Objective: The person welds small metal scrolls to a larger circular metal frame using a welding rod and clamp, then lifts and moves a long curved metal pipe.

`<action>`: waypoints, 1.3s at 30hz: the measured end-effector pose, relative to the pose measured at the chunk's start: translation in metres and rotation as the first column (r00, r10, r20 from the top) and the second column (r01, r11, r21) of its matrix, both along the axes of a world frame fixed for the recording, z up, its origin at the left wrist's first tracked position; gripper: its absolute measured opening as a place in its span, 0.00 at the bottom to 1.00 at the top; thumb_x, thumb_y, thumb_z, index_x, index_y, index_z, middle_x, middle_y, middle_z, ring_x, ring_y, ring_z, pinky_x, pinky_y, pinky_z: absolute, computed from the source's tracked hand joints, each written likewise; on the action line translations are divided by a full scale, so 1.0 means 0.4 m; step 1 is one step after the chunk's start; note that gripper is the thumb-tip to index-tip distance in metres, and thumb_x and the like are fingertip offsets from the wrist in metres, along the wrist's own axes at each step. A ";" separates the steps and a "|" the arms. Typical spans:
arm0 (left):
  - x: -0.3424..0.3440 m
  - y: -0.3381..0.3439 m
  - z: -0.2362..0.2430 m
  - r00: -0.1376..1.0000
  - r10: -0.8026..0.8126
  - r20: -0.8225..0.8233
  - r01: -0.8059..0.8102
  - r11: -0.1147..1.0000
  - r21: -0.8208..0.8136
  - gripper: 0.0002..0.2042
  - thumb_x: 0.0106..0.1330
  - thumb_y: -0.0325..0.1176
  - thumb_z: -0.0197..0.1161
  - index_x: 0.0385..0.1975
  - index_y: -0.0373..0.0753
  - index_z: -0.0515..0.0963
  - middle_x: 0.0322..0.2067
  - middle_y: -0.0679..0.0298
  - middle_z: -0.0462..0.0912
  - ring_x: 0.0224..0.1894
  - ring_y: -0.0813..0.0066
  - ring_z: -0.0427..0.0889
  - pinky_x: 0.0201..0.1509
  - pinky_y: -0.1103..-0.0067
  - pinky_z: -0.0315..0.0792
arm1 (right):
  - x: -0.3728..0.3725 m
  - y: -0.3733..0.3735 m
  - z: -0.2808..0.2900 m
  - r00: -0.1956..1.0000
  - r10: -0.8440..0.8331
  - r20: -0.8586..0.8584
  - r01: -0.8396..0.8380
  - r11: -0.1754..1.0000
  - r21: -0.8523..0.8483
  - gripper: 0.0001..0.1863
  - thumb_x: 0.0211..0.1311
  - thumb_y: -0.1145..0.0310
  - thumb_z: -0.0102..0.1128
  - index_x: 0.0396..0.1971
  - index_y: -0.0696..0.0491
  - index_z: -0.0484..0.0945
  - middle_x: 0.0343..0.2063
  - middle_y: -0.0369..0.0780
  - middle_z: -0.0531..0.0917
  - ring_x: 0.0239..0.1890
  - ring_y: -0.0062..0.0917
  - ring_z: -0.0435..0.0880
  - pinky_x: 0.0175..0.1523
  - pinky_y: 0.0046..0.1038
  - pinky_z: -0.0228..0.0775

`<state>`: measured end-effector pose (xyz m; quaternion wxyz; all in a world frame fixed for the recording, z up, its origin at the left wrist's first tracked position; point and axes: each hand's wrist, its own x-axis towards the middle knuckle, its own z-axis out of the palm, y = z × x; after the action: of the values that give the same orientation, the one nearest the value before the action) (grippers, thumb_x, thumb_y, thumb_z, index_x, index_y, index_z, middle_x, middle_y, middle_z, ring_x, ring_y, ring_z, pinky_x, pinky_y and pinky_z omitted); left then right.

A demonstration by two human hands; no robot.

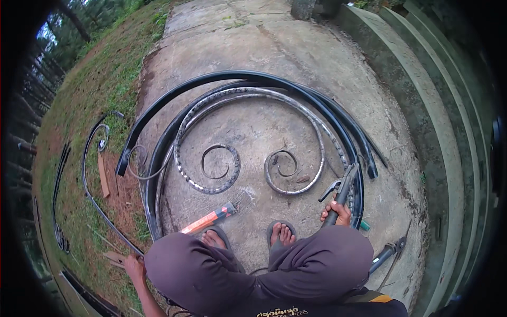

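Head view: right hand (342, 213) grasps a dark electrode holder (345, 186) by its handle, apparently so its tip faces away; left hand (135, 266) sits beside the left knee (179, 264), grip unclear. Scrolled metal frame (323, 142), ahead between both hands, lies on concrete (253, 124), presumably for steadiness.

Single fisheye on the head, close above the knees (182, 261), faces down at feet (283, 235) and concrete slab (248, 47).

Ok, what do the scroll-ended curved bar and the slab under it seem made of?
Scroll-ended curved bar: probably steel, partly bare, given its silvery shine and dark mottling. Slab: likely concrete, rough and matte, judging by its grey, stained surface.
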<state>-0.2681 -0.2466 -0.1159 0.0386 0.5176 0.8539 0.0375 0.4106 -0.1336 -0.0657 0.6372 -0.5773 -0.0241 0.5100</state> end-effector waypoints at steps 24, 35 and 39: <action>0.081 -0.219 0.028 0.948 0.317 -0.026 -0.318 0.942 -0.110 0.09 0.61 0.33 0.61 0.33 0.34 0.84 0.29 0.46 0.84 0.33 0.45 0.83 0.41 0.61 0.76 | -0.132 0.079 -0.092 0.909 0.407 0.092 -0.400 0.913 -0.084 0.13 0.58 0.72 0.60 0.39 0.59 0.67 0.22 0.41 0.74 0.19 0.26 0.78 0.22 0.28 0.71; -0.033 -0.036 0.019 0.969 0.202 -0.140 -0.222 0.964 -0.143 0.10 0.61 0.31 0.60 0.38 0.38 0.84 0.34 0.45 0.84 0.38 0.46 0.84 0.43 0.60 0.76 | -0.042 0.049 -0.036 0.976 0.195 0.094 -0.181 0.973 -0.142 0.11 0.57 0.71 0.60 0.36 0.59 0.69 0.21 0.40 0.75 0.18 0.25 0.78 0.21 0.27 0.71; -0.058 0.142 0.075 0.959 0.184 -0.218 -0.193 0.981 -0.020 0.16 0.62 0.32 0.59 0.50 0.40 0.80 0.38 0.47 0.85 0.40 0.46 0.83 0.45 0.59 0.75 | 0.074 -0.017 0.057 0.936 0.051 0.347 -0.010 0.993 -0.117 0.13 0.55 0.70 0.61 0.38 0.58 0.71 0.19 0.38 0.76 0.16 0.22 0.77 0.20 0.25 0.71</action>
<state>-0.2912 -0.1896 -0.0860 -0.0471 0.4340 0.8991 -0.0324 0.4400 -0.1406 -0.0427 0.5809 -0.6936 -0.1168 0.4097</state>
